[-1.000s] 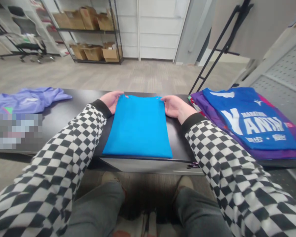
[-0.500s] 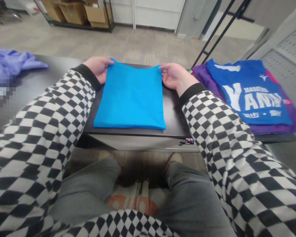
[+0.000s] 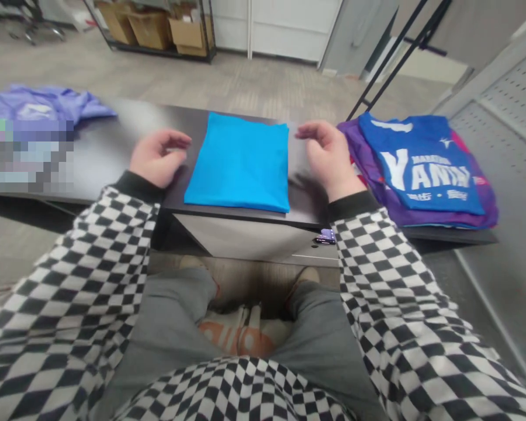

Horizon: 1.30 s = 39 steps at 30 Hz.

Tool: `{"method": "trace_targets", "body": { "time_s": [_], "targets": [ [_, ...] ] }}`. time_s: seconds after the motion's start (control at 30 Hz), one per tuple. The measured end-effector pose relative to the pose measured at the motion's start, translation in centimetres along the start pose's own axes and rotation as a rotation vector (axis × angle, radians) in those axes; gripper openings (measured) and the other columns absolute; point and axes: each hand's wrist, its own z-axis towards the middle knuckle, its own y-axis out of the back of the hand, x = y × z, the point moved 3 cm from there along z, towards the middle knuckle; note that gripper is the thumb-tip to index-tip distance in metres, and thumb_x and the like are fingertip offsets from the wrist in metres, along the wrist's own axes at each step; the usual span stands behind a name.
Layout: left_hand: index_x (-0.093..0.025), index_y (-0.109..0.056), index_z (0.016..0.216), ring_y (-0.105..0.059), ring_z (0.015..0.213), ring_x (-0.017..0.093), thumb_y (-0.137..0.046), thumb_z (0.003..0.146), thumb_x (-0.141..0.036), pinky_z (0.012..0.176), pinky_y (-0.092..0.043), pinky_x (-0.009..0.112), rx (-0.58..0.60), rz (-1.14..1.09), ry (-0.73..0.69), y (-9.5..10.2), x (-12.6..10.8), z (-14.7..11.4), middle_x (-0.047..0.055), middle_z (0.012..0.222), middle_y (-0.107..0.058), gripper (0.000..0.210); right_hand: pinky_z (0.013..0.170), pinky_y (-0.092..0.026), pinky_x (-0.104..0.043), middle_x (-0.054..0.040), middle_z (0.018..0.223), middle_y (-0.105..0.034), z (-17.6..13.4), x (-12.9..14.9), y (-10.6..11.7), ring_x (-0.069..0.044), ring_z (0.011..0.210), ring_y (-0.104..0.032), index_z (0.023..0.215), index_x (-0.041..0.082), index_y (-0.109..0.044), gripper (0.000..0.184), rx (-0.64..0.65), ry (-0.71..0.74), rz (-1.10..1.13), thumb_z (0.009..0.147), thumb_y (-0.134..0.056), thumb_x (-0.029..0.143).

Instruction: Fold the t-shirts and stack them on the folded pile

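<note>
A bright blue folded garment [image 3: 241,164] lies flat on the dark table [image 3: 175,196] in front of me; its exact kind does not show. My left hand [image 3: 160,156] hovers just left of it, fingers apart and holding nothing. On the other side my right hand [image 3: 326,155] is also open, its fingertips a short way from the garment's right edge. Neither hand touches the cloth.
A stack of folded shirts [image 3: 429,164], a blue printed one on top of purple ones, sits at the table's right. Crumpled lavender cloth [image 3: 48,108] lies at the far left beside a pixelated patch. A perforated panel [image 3: 512,111] stands at the right.
Both hands have let go of the garment's far corners and drawn apart, back toward me. The garment stays flat on the table. The camera view has shifted somewhat.
</note>
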Motion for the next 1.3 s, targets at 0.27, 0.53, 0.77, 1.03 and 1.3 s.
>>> {"method": "trace_targets", "body": {
  "time_s": [0.27, 0.53, 0.77, 1.03, 1.3],
  "targets": [
    [-0.023, -0.083, 0.14, -0.071, 0.143, 0.037, -0.068, 0.104, -0.048, 0.129, -0.054, 0.057, 0.331, 0.618, -0.464, -1.3, -2.7, -11.4, 0.013, 0.15, -0.077, 0.047, 0.135, -0.045, -0.058, -0.0198, 0.172, -0.063, -13.6, 9.9, -5.9, -0.038, 0.161, -0.057, 0.158, 0.017, -0.07, 0.053, 0.533, 0.22, -0.595, 0.109, -0.077, 0.036],
    [-0.024, -0.073, 0.159, -0.061, 0.155, 0.041, -0.071, 0.103, -0.039, 0.138, -0.036, 0.066, 0.275, 0.858, -0.426, -1.5, -0.3, -11.4, 0.016, 0.165, -0.067, 0.058, 0.135, -0.039, -0.06, -0.0173, 0.183, -0.049, -16.2, 9.3, -6.8, -0.039, 0.17, -0.045, 0.174, 0.017, -0.055, 0.067, 0.378, 0.09, -0.83, 0.108, -0.061, 0.013],
    [-0.027, -0.089, 0.127, -0.074, 0.126, 0.04, -0.07, 0.102, -0.041, 0.12, -0.053, 0.06, 0.26, 0.866, -0.466, -0.3, -1.0, -11.0, 0.013, 0.122, -0.084, 0.035, 0.13, -0.049, -0.052, -0.0194, 0.166, -0.069, -16.7, 7.8, -5.5, -0.033, 0.154, -0.065, 0.155, 0.014, -0.074, 0.047, 0.354, 0.149, -0.675, 0.112, -0.054, 0.011],
    [-0.025, -0.089, 0.119, -0.077, 0.122, 0.036, -0.059, 0.104, -0.037, 0.118, -0.058, 0.058, 0.296, 0.709, -0.476, 0.5, -1.8, -10.5, 0.012, 0.119, -0.085, 0.036, 0.121, -0.06, -0.051, -0.0147, 0.139, -0.085, -15.1, 7.4, -3.3, -0.03, 0.132, -0.079, 0.126, 0.021, -0.087, 0.025, 0.331, 0.207, -0.424, 0.11, -0.068, 0.018],
    [-0.019, -0.085, 0.128, -0.08, 0.121, 0.031, -0.059, 0.112, -0.049, 0.115, -0.064, 0.048, 0.09, 0.493, -0.397, 0.4, -6.6, -10.7, 0.009, 0.127, -0.085, 0.042, 0.108, -0.064, -0.048, -0.0086, 0.116, -0.085, -11.9, 10.0, 1.1, -0.03, 0.115, -0.081, 0.122, 0.021, -0.082, 0.026, 0.156, 0.082, -0.268, 0.109, -0.073, 0.042]
  ]
}}
